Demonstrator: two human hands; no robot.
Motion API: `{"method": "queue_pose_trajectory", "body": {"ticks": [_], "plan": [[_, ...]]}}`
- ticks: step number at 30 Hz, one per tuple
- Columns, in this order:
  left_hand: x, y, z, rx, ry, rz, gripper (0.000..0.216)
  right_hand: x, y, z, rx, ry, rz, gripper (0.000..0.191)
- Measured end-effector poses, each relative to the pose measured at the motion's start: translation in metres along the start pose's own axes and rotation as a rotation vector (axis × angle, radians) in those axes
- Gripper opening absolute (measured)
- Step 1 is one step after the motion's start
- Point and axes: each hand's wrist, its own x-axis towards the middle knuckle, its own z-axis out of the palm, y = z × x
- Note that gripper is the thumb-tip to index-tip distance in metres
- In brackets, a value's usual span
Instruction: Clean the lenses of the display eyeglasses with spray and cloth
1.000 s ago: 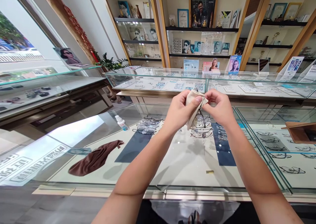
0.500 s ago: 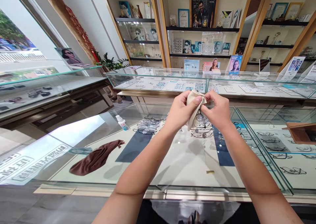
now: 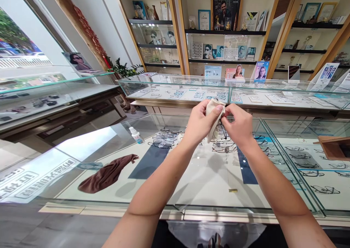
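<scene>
Above the glass counter, my left hand pinches a beige cleaning cloth between thumb and fingers. The cloth is folded around part of a thin black pair of glasses. My right hand is closed on the glasses from the right side, fingertips touching the cloth. Most of the frame is hidden behind the cloth and my fingers; only a dark rim and temple show below.
A brown cloth lies on the counter at the left, with a small white spray bottle behind it. Several pairs of glasses lie inside the case. A wooden tray sits at the right. More showcases and wall shelves stand beyond.
My two hands have drawn closer together, the right one shifting left toward the cloth. The view has drifted slightly.
</scene>
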Motion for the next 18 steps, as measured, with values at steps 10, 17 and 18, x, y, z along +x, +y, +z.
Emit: {"method": "queue_pose_trajectory", "body": {"ticks": [10,17,18], "plan": [[0.0026,-0.0035,0.0006,0.016,-0.008,0.023,0.043,-0.001,-0.0017,-0.0022,-0.057,-0.024,-0.018,0.019],[0.0036,-0.0046,0.0005,0.033,-0.018,0.038,0.046,-0.0008,-0.0024,-0.0029,-0.052,-0.054,-0.019,0.019],[0.0037,-0.0048,0.0006,0.034,-0.019,0.038,0.047,-0.0008,-0.0025,-0.0027,-0.049,-0.057,-0.024,0.019]]}}
